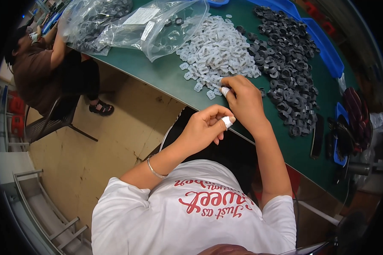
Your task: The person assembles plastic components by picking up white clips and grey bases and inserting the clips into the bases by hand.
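Green, smooth worktable (164,74) is seen slanting across a tan-floored workroom, with a seated co-worker (38,80) placed at the far left. On it, a loose heap of small, flat, white plastic pieces (219,46) is spread just beyond the hands, ahead of them and slightly to the left of the right hand (244,100), which is clearly the nearer of the two; its fingertips are brought down at the heap's near edge. No common long axis is shared by the pieces, which are strewn at mixed angles. To the right of that hand, a long bank of dark grey, ring-shaped plastic parts (287,63) is stretched from the far side toward the near side, and one stray ring is left just beside the hand. The left hand (206,127) is held farther back, at the table's near edge, with its fingers curled in and its thumb, wrapped in white, set close to the forefinger. The right thumb and forefinger are likewise drawn near each other, but whether anything is pinched in either hand cannot be told, since the fingertip gaps are hidden. Part of the white heap is covered by the right hand, and the contents of the clear plastic bag (157,34) are blurred by folds and glare.
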Tool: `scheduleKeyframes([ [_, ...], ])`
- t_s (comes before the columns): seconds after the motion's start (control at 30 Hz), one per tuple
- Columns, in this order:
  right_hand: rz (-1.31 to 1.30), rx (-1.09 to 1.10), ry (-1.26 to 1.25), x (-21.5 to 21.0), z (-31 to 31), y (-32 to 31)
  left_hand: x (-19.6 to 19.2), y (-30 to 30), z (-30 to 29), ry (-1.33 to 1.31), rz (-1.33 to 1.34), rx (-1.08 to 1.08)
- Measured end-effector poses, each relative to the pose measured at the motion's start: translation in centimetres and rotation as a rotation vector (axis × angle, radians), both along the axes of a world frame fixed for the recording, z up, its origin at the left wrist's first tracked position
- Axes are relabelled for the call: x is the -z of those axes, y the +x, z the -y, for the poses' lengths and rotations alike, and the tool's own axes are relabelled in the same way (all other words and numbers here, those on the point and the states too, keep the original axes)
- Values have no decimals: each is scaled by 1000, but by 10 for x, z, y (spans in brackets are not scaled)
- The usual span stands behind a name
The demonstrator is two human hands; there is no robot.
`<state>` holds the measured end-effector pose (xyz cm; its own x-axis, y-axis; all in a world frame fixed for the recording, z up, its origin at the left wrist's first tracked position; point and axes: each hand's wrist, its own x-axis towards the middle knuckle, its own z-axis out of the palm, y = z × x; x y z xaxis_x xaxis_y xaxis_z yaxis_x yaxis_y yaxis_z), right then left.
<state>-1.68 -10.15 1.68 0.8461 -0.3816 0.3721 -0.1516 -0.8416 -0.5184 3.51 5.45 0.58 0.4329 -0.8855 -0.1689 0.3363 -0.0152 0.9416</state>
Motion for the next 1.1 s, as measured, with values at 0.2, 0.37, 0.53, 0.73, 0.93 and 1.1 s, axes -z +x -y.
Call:
scheduleKeyframes([
  [0.2, -15, -10, -134, 3, 6, -3, 2, 12, 0, -75, -236, 16],
  [0.37, -20, -26, -54, 3, 4, -2, 0, 17, -6, -68, -251, 7],
  [0.53, 7, -30, -139, 1, 0, 1, -1, 15, -8, -35, -265, 25],
  [0.73, 26, -27, -252, 7, 6, -9, 2, 17, -8, -72, -269, -28],
  [0.93, -41, 97, 388, -5, 6, -30, -1, 19, -2, -89, -253, -54],
  [1.1, 225, 43, 869, -8, 4, -49, 0, 16, 5, -86, -263, -63],
])
